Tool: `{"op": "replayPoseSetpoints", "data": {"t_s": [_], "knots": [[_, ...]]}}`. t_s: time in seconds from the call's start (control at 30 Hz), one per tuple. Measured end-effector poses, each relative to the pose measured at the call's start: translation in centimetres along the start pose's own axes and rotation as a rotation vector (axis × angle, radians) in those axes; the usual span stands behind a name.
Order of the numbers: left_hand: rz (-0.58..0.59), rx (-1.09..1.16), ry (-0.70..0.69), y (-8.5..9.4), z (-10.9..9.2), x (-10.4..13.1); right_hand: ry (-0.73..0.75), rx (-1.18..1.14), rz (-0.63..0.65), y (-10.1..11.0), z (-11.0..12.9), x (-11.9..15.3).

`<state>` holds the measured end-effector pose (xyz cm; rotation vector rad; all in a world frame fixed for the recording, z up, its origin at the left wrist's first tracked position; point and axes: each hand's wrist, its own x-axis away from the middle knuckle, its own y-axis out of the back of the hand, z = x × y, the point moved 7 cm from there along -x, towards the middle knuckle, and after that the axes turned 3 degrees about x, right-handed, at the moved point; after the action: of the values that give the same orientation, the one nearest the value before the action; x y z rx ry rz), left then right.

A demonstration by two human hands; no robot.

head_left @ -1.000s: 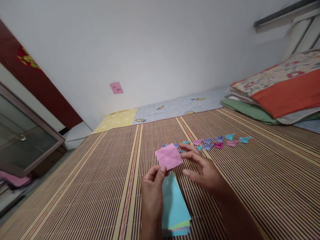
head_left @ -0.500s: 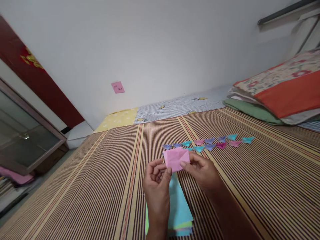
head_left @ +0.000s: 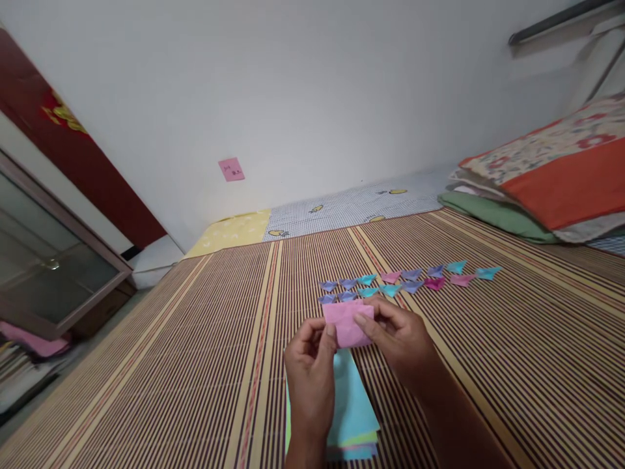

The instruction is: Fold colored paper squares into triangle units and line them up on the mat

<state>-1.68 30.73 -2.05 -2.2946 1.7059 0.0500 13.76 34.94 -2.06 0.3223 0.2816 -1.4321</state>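
Between both hands I hold a small folded piece of pink paper (head_left: 347,326), its face toward me. My left hand (head_left: 311,365) pinches its left edge between thumb and fingers. On the right side, my right hand (head_left: 401,335) grips it with the thumb on the front and the fingers behind. Below the hands lies a stack of coloured paper sheets (head_left: 354,404), light blue on top, partly hidden by my left hand and wrist. Just beyond the pink paper, several small folded paper boats (head_left: 413,286) in purple, blue and pink sit in two rows.
A striped bamboo mat (head_left: 195,352) spreads under everything. Folded bedding (head_left: 561,189) is piled at the right. A checked cloth (head_left: 336,208) runs along the white wall, where a pink note (head_left: 231,169) is stuck. At the left stands a glass-fronted cabinet (head_left: 43,241).
The pink paper has come down slightly toward me with both hands, showing more of the paper boats behind it. Its creased front now looks flatter.
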Motion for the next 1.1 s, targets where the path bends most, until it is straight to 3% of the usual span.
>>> {"op": "replayPoseSetpoints", "data": {"t_s": [0.23, 0.53, 0.77, 1.1], "knots": [[0.057, -0.057, 0.044, -0.2, 0.5, 0.3, -0.065, 0.086, 0.042, -0.3, -1.0, 0.5], [0.086, -0.047, 0.061, -0.2, 0.5, 0.1, -0.056, -0.055, -0.117, 0.2, -0.5, 0.4], [0.199, 0.044, 0.077, -1.0, 1.0, 0.2, -0.008, -0.116, -0.174, 0.9, -1.1, -0.1], [0.113, 0.059, 0.092, -0.8, 1.2, 0.1, -0.029, -0.092, -0.067, 0.9, -0.3, 0.0]]}}
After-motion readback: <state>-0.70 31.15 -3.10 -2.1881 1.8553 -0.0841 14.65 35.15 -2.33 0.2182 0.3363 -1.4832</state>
